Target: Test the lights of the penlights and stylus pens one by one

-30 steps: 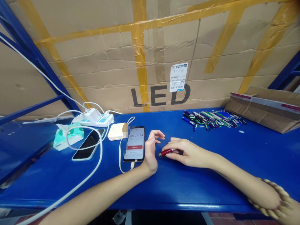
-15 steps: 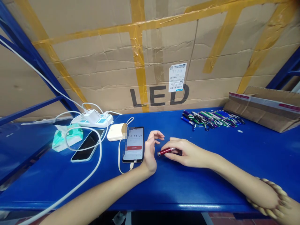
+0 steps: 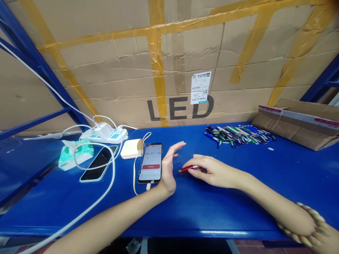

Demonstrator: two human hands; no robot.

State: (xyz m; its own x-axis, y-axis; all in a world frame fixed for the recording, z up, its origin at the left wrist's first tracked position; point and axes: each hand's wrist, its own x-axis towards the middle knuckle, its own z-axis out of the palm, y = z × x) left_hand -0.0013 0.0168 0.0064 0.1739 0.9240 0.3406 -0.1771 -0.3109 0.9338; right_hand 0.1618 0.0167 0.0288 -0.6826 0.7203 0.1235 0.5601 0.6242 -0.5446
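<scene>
My right hand (image 3: 212, 171) rests on the blue table (image 3: 238, 197) and grips a small red pen-shaped flashlight (image 3: 186, 169), its tip pointing left toward my left palm. My left hand (image 3: 169, 165) stands on its edge just left of that tip, fingers spread and holding nothing. Right beside my left hand lies a phone (image 3: 151, 163) with a timer on its screen and a white cable plugged in.
A pile of several coloured pen lights with clips (image 3: 238, 135) lies at the back right, next to a flat cardboard box (image 3: 299, 121). At the left are a second phone (image 3: 99, 163), a white power bank (image 3: 130, 149), a power strip (image 3: 104, 134), a tissue pack (image 3: 75, 153) and loose white cables. A large cardboard wall (image 3: 169, 63) closes the back.
My left hand's fingers have straightened and spread from a curl. The right hand still grips the red flashlight in about the same place. The phone timer went from 01:34 to 01:35.
</scene>
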